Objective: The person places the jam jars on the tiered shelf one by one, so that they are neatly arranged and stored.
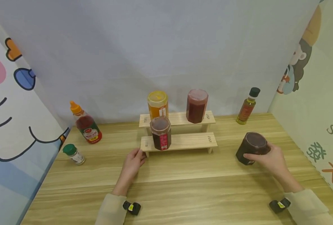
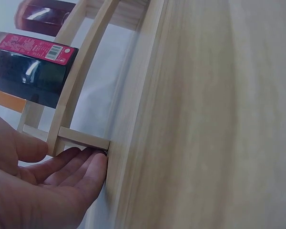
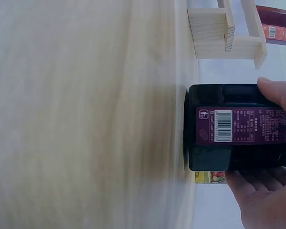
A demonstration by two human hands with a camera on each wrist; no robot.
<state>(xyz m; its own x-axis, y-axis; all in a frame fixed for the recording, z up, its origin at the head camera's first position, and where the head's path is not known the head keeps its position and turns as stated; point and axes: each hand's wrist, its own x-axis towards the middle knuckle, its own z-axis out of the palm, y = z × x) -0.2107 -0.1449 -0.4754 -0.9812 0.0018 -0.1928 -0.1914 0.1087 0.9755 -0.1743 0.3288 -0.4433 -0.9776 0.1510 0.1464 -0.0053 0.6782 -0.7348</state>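
The person's right hand point(image 1: 270, 159) is wrapped around a dark jar point(image 1: 250, 152) that stands on the wooden surface point(image 1: 183, 187), well to the right of the two-step wooden rack point(image 1: 179, 141). The thumb lies across the jar's near side and the fingers curl round its far side; the right wrist view shows the jar's base against the surface and its purple label with a barcode facing the camera.

The left hand point(image 1: 132, 164) holds nothing. Its fingers are relaxed and nearly straight, and the fingertips point(image 2: 93, 164) touch the near left foot of the rack, with the thumb beside the edge of the lower step.

On the lower step of the rack, toward its left end, stands a dark jar with a red label point(image 1: 161, 133). On the upper step, behind it, stands a yellow-lidded jar point(image 1: 157, 104), and toward the right end of that step a red-filled jar point(image 1: 196, 105).

Left of the rack, near the wall, stands a red sauce bottle with an orange cap point(image 1: 85, 123), and nearer the person than that, a small shaker with a green cap point(image 1: 74, 154). Right of the rack, by the back wall, stands a slim oil bottle with a dark cap point(image 1: 248, 106).
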